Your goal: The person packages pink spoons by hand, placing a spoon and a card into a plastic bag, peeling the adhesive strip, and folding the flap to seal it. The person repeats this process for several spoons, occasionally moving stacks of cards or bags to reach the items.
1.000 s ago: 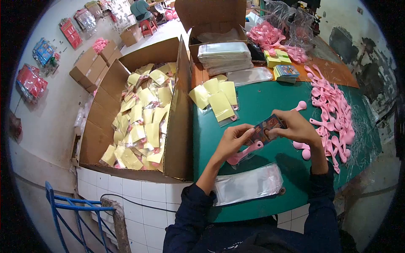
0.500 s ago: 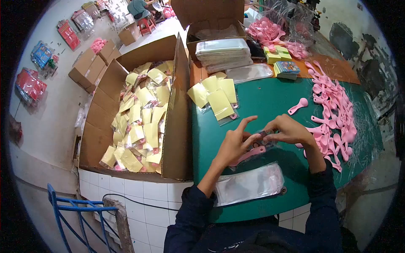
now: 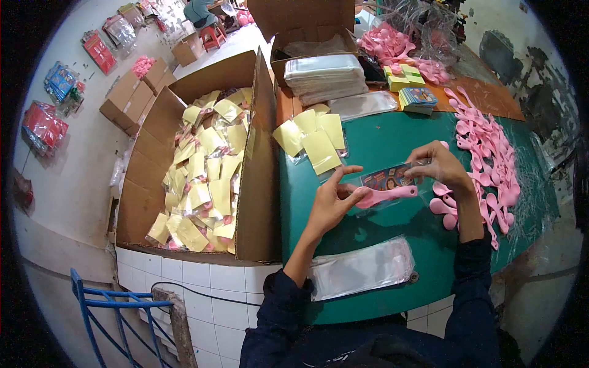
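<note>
A clear plastic bag [image 3: 400, 173] with a printed card [image 3: 386, 178] and a pink spoon [image 3: 392, 194] is stretched between my hands above the green table. My left hand [image 3: 331, 205] grips its left end, thumb by the spoon's bowl and index finger extended. At the other end, my right hand [image 3: 443, 164] pinches the bag near the card's edge. Closer to my body lies a stack of clear bags [image 3: 365, 270]. Packed bags with yellow cards [image 3: 320, 153] lie beyond my left hand. To the right is a pile of loose pink spoons [image 3: 485, 153].
On the left stands a large open cardboard box [image 3: 257, 202] filled with yellow-backed packs. Bag stacks [image 3: 325, 76] and printed card stacks [image 3: 418, 100] sit at the table's far side. A blue metal frame [image 3: 116, 300] stands at lower left. Another person [image 3: 199, 12] sits far back.
My right hand has moved right and away from my body, drawing apart from my left. The bag, spoon and printed card have come up into view between them.
</note>
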The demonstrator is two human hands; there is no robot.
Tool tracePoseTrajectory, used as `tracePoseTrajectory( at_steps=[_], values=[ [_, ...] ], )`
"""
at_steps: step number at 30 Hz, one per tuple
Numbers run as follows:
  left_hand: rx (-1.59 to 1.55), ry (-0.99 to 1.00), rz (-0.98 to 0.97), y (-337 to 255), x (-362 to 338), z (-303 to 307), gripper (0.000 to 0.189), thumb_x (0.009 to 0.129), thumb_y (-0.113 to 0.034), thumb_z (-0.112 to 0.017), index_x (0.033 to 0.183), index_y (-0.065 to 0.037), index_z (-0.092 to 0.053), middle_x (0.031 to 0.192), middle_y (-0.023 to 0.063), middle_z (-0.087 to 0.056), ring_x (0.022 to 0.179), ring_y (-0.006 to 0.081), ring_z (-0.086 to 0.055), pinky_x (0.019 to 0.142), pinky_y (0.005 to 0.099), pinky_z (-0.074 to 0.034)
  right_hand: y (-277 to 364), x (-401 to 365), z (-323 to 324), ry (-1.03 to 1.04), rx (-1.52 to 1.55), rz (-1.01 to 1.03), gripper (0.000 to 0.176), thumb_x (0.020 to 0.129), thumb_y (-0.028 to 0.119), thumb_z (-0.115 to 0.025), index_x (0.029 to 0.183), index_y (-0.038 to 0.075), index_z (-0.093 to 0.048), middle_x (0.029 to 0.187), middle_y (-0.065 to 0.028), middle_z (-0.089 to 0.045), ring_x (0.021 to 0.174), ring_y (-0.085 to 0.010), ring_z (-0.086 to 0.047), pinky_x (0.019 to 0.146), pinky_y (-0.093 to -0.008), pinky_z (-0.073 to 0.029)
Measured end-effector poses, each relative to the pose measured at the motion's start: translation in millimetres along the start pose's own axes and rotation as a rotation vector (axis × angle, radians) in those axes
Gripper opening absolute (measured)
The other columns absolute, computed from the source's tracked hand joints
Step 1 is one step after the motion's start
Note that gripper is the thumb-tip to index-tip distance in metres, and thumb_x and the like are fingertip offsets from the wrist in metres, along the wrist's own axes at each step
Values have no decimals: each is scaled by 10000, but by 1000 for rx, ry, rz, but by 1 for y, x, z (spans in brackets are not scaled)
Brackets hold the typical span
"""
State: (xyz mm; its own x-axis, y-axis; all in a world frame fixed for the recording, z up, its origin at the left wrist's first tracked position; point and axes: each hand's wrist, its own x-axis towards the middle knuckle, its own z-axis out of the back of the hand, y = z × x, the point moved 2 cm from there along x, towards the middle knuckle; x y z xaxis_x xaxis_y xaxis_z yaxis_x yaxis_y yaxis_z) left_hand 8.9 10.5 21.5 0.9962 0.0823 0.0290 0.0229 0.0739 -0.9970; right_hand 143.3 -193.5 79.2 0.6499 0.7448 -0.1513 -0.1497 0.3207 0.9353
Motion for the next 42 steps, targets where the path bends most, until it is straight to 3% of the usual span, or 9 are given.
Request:
tracePoseTrajectory(
  at_steps=[5, 10, 11, 13, 17, 21, 28, 37, 42],
  values=[
    [-203, 83, -64, -3, -2, -2, 494, 832, -142, -660, 1266, -94, -429, 927, 48, -655, 787, 85, -599, 687, 226, -476, 6, -1, -5, -81, 40, 134, 167, 710, 55, -733, 778, -11, -597, 702, -37, -614, 591, -60, -530, 536, -188, -420],
    [82, -102, -78, 10, 3, -2, 504, 871, -137, -603, 1311, -94, -361, 978, 112, -638, 883, 156, -614, 746, 273, -497, -2, 0, 2, -53, -92, 65, 164, 739, 93, -711, 843, -13, -642, 718, -33, -630, 661, -76, -561, 568, -234, -457],
    [203, -178, -101, 12, 3, -4, 509, 884, -135, -584, 1327, -99, -338, 993, 127, -631, 913, 175, -613, 767, 285, -499, -4, 1, 3, -161, -187, 92, 195, 741, 105, -709, 875, -19, -638, 746, -44, -638, 676, -88, -574, 582, -245, -468],
    [6, -92, -17, 21, 7, -7, 522, 920, -145, -514, 1366, -116, -243, 1051, 176, -608, 963, 221, -609, 795, 318, -503, 2, 3, -4, -375, -377, 142, 259, 746, 128, -704, 938, -29, -630, 801, -68, -653, 707, -112, -599, 610, -267, -488],
    [-491, 49, 198, 30, 7, -20, 542, 961, -173, -425, 1395, -110, -107, 1025, 182, -620, 898, 231, -642, 735, 312, -529, -1, 5, -36, -105, -363, 251, 334, 749, 165, -698, 1041, 26, -615, 962, -80, -651, 852, -157, -634, 694, -285, -496],
    [-442, 107, 245, 37, 5, -19, 537, 974, -149, -366, 1409, -127, -51, 1050, 192, -604, 916, 236, -636, 760, 333, -532, -20, 11, -54, -74, -626, 453, 294, 726, 144, -689, 993, 40, -620, 888, -126, -614, 834, -252, -612, 720, -323, -486],
    [-386, 181, 363, 30, -2, -11, 519, 976, -174, -359, 1420, -150, -91, 1080, 172, -581, 951, 231, -618, 806, 360, -525, -20, 10, -85, -10, -554, 405, 215, 696, 150, -682, 832, 35, -561, 865, -140, -537, 874, -322, -525, 760, -400, -433],
    [-412, 179, 378, 28, -1, -14, 543, 975, -242, -375, 1438, -150, -106, 1021, 130, -574, 902, 199, -609, 805, 359, -511, -24, 12, -88, 115, -517, 335, 170, 676, 120, -665, 770, 56, -540, 825, -111, -533, 848, -301, -527, 750, -398, -427],
    [-355, 114, 340, 39, 4, -13, 587, 935, -158, -470, 1433, -153, -160, 898, 60, -599, 784, 134, -608, 708, 269, -520, -15, 5, -96, 99, -677, 536, 153, 705, 107, -641, 783, 36, -531, 811, -109, -524, 768, -285, -532, 682, -372, -435]
  ],
)
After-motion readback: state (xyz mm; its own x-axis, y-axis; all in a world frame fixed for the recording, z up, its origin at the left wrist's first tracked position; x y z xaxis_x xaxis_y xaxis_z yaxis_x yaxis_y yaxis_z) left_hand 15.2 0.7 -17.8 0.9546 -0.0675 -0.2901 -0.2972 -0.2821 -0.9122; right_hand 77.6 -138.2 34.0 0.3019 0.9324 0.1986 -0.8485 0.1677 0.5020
